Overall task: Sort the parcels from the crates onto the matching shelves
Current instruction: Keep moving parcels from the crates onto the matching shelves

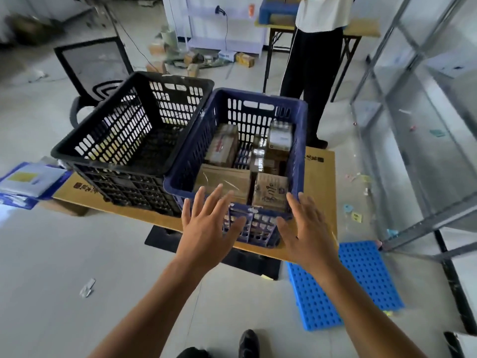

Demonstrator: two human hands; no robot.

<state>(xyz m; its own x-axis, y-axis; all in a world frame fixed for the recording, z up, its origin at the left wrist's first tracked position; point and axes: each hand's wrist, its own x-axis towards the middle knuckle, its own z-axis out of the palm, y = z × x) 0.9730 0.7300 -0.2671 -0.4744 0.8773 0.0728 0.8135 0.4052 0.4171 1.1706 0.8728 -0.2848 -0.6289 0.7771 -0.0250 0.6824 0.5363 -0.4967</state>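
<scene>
Brown parcels (222,179) lie in the blue crate (191,161), which touches the black crate (116,161) on its left, both on cardboard (320,182). The left hand (206,223) and right hand (304,228) spread at its near rim, each grip wide, holding nothing. Shelves (413,125) stand right.

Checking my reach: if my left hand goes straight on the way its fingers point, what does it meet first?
Probably the flat taped parcel at the near end of the blue crate; the left hand seems above the rim, though depth is unclear.

One black crate (129,187), one blue crate (191,151), at least five parcels (223,148), one left hand (206,228), one right hand (307,228), one chair (93,63).
</scene>
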